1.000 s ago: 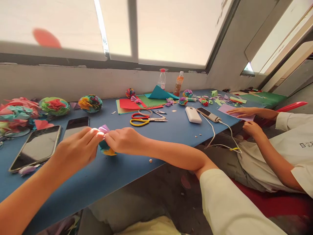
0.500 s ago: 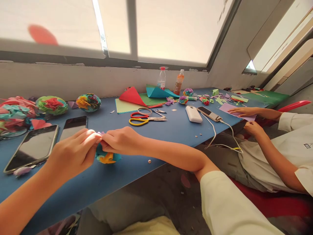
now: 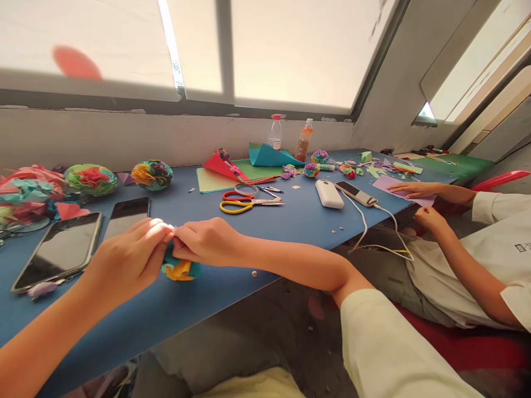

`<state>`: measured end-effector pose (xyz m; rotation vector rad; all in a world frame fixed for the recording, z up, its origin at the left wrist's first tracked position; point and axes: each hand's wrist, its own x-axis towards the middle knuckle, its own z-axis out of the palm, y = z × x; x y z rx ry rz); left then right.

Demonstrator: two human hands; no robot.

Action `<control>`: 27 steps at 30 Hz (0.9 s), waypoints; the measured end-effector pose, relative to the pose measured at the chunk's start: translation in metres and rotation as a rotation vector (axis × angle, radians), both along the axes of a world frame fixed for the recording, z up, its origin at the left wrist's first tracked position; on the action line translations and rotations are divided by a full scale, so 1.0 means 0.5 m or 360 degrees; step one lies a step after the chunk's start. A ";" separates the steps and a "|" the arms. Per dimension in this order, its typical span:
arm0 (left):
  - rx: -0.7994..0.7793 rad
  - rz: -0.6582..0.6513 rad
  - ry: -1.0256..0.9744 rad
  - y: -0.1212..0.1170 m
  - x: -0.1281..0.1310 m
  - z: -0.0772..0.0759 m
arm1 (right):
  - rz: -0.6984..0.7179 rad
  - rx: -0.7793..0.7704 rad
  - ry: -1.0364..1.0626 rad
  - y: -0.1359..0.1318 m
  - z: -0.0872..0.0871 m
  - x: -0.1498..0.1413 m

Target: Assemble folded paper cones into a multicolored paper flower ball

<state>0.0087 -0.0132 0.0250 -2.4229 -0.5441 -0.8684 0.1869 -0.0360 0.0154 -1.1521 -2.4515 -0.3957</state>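
My left hand (image 3: 128, 255) and my right hand (image 3: 209, 241) meet fingertip to fingertip above the near part of the table. Both are closed in a pinch on a small purple paper piece (image 3: 171, 227), of which only a sliver shows between the fingers. Just beneath them is a teal and yellow paper ball (image 3: 182, 271), partly covered by the fingers; I cannot tell if they touch it. Two phones lie beside my left hand, a larger one (image 3: 60, 251) and a darker one (image 3: 128, 213).
Scissors (image 3: 249, 204) lie beyond my right hand, before coloured paper sheets (image 3: 215, 182). Finished paper balls (image 3: 152, 175) line the wall. Two bottles (image 3: 304, 139), a white power bank (image 3: 329, 194) and cables are farther right. There another person's hands (image 3: 429, 216) rest by purple paper (image 3: 385, 184).
The red sheet's raised corner has sunk, uncovering a paper ball and a pinkish stick-like thing. My hands keep their pinch, with the teal and yellow ball shifted slightly beneath them.
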 end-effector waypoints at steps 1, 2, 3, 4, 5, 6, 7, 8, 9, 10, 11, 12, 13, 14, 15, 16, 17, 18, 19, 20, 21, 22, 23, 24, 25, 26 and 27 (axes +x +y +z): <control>0.0014 0.0006 -0.0002 0.001 -0.001 -0.001 | -0.0001 -0.0001 -0.0005 0.001 0.001 0.002; 0.0023 0.0005 -0.0004 0.003 -0.002 -0.002 | 0.0017 -0.0006 -0.0018 0.002 0.003 0.005; 0.0023 0.0001 -0.0008 0.005 -0.003 -0.003 | 0.0052 -0.0012 -0.0036 0.004 0.006 0.009; 0.0015 -0.0004 -0.0016 0.006 -0.005 -0.004 | 0.0100 -0.0016 -0.0057 0.005 0.009 0.013; -0.0004 -0.0008 -0.0028 0.007 -0.006 -0.005 | 0.0152 -0.0017 -0.0078 0.006 0.011 0.016; -0.0031 -0.0012 -0.0044 0.008 -0.006 -0.005 | 0.0193 -0.0010 -0.0099 0.006 0.014 0.018; -0.0079 0.0004 -0.0061 0.007 -0.006 -0.004 | 0.0205 0.0004 -0.0119 0.006 0.016 0.019; -0.0139 0.0016 -0.0073 0.005 -0.005 -0.002 | 0.0187 0.0028 -0.0143 0.006 0.017 0.018; -0.0216 0.0039 -0.0084 0.002 -0.004 0.000 | 0.0151 0.0064 -0.0171 0.004 0.018 0.017; -0.0305 0.0069 -0.0096 -0.002 -0.003 0.003 | 0.0116 0.0111 -0.0204 0.002 0.018 0.014; -0.0381 0.0088 -0.0115 -0.005 -0.002 0.006 | 0.0087 0.0162 -0.0234 0.000 0.018 0.010; -0.0436 0.0093 -0.0133 -0.008 -0.001 0.009 | 0.0071 0.0210 -0.0260 -0.003 0.019 0.007; -0.0463 0.0090 -0.0146 -0.010 -0.001 0.011 | 0.0067 0.0250 -0.0276 -0.006 0.020 0.004; -0.0457 0.0080 -0.0154 -0.010 -0.001 0.013 | 0.0068 0.0277 -0.0283 -0.008 0.022 0.001; -0.0438 0.0090 -0.0154 -0.010 -0.001 0.013 | 0.0065 0.0287 -0.0284 -0.010 0.023 0.000; -0.0404 0.0107 -0.0141 -0.009 -0.001 0.013 | 0.0057 0.0285 -0.0283 -0.011 0.025 -0.002; -0.0369 0.0146 -0.0120 -0.008 -0.001 0.012 | 0.0044 0.0274 -0.0282 -0.012 0.027 -0.002; -0.0335 0.0196 -0.0098 -0.006 -0.001 0.011 | 0.0034 0.0253 -0.0281 -0.012 0.028 -0.001; -0.0298 0.0236 -0.0084 -0.005 -0.001 0.010 | 0.0027 0.0229 -0.0281 -0.012 0.029 -0.001; -0.0268 0.0260 -0.0069 -0.004 0.000 0.008 | 0.0025 0.0201 -0.0281 -0.012 0.030 0.001; -0.0246 0.0272 -0.0056 -0.003 0.000 0.006 | 0.0029 0.0170 -0.0281 -0.012 0.030 0.003; -0.0233 0.0271 -0.0043 -0.002 0.000 0.005 | 0.0033 0.0140 -0.0279 -0.012 0.031 0.004; -0.0224 0.0268 -0.0033 -0.002 0.000 0.005 | 0.0039 0.0114 -0.0276 -0.012 0.031 0.007; -0.0216 0.0262 -0.0019 -0.002 0.001 0.004 | 0.0044 0.0091 -0.0270 -0.012 0.032 0.009; -0.0199 0.0250 -0.0005 -0.002 0.001 0.004 | 0.0049 0.0071 -0.0263 -0.012 0.032 0.011; -0.0176 0.0234 0.0010 -0.002 0.001 0.005 | 0.0057 0.0053 -0.0257 -0.012 0.033 0.013; -0.0147 0.0213 0.0024 -0.001 0.001 0.005 | 0.0071 0.0038 -0.0251 -0.011 0.033 0.015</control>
